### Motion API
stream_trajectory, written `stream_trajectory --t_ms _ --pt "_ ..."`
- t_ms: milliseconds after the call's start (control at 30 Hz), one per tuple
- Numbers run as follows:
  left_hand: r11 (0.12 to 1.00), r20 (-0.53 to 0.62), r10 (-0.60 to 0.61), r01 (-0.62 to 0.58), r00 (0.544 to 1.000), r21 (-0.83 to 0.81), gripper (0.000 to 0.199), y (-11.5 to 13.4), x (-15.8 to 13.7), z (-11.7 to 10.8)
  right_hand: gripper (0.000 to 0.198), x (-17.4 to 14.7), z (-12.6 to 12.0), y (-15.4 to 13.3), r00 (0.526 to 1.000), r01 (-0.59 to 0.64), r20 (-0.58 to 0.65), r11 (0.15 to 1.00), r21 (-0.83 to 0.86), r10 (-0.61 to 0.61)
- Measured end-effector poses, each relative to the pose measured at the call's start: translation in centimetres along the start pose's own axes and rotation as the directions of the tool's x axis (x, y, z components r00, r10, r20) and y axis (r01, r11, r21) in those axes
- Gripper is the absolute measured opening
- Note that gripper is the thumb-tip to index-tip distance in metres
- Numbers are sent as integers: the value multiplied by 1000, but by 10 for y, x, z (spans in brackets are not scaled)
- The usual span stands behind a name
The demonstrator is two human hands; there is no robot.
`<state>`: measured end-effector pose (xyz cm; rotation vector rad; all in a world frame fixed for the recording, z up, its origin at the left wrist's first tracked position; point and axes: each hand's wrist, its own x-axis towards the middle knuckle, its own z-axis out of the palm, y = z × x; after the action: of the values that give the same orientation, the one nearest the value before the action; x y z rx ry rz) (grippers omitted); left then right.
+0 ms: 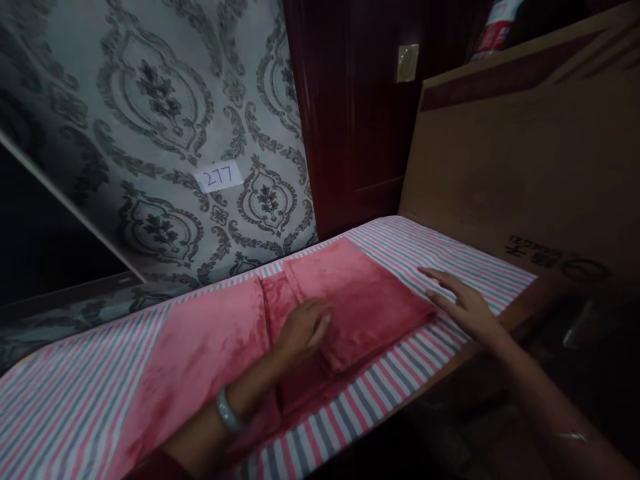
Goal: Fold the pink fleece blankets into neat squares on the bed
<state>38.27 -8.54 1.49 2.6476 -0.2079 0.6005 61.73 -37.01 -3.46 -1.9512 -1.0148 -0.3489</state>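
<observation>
A pink-red plush cloth (350,300) lies lengthwise on a striped cover (410,250). Its two ends are folded inward, with a narrow darker strip showing between the folded edges. My left hand (305,327) is over that strip, at the edge of the right-hand fold. Its fingers are curled together and slightly blurred; whether they pinch any fabric is hidden. Beside the cloth's right end, my right hand (463,303) hovers with fingers stretched and apart, holding nothing. A light-coloured bangle (229,410) circles my left wrist.
A large cardboard box (520,147) stands behind the right end, with a red-and-white container (497,30) by its top. Patterned wallpaper (160,93) bearing a paper label (220,176) and a dark red door (350,120) rise behind. A wooden edge (530,303) borders the surface.
</observation>
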Motion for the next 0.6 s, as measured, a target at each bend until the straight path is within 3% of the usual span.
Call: stream_trajectory --t_ms 67,133,200,333,467,600 --pt "989 19 -78 75 997 126 51 -6 20 3 54 23 14 -22 993 122 7 989 -83 -121" --pt "957 66 -151 130 986 259 75 -12 34 14 60 40 39 -35 970 235 102 956 -177 -220" --pt "916 136 -230 167 964 365 90 -18 36 28 63 47 69 -35 948 282 228 917 -284 -221" --pt "862 195 -303 182 933 473 89 -29 19 55 65 29 109 -13 907 326 379 873 -362 -182" --pt "857 182 -296 176 938 484 89 -31 11 61 66 16 111 -2 898 328 400 883 -335 -181" --pt "864 218 -317 186 923 467 91 -29 14 57 61 40 98 -13 875 257 477 913 -316 -82"
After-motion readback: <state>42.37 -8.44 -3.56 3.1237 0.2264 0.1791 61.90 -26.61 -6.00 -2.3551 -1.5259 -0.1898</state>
